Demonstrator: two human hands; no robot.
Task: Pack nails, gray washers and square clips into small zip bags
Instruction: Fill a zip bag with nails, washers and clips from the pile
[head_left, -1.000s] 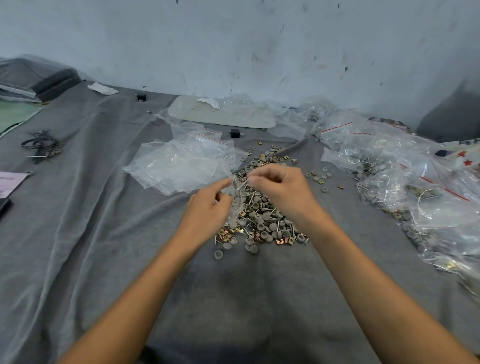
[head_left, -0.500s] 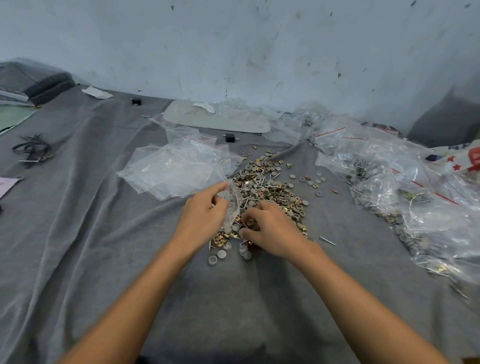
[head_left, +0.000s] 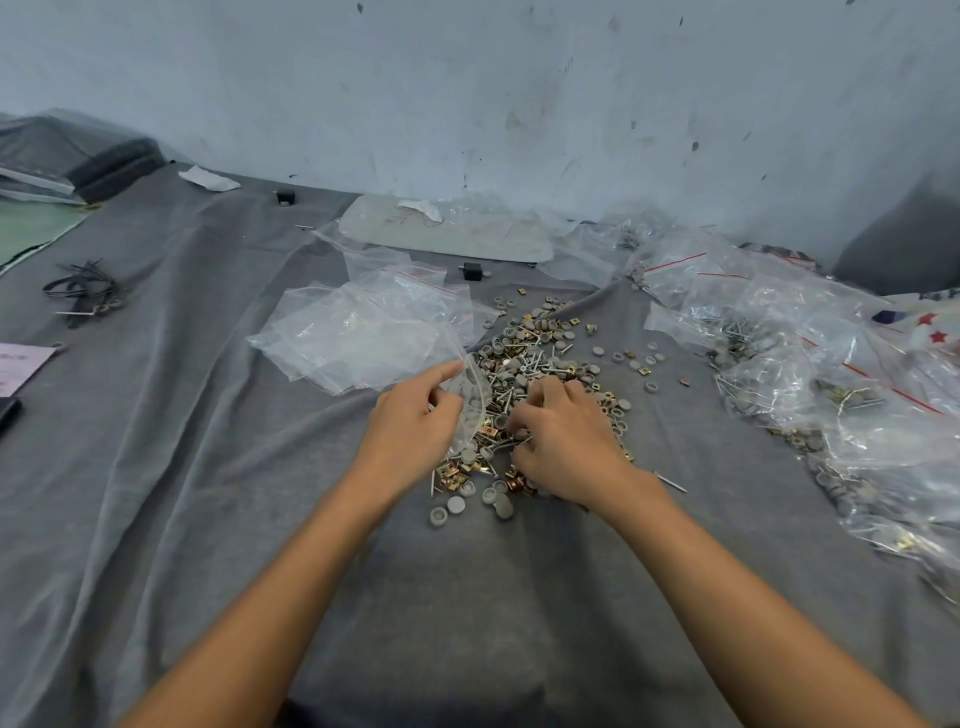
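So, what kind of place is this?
Likely a small hand-packing workbench: a gray cloth covers it, a mixed pile of nails, washers and clips lies in the middle, and filled zip bags are heaped at the right.

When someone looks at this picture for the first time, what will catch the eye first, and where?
A pile of nails, gray washers and brass clips lies in the middle of the gray cloth. The left hand holds a small clear bag at its edge; the right hand reaches into the pile. Filled bags crowd the right side.
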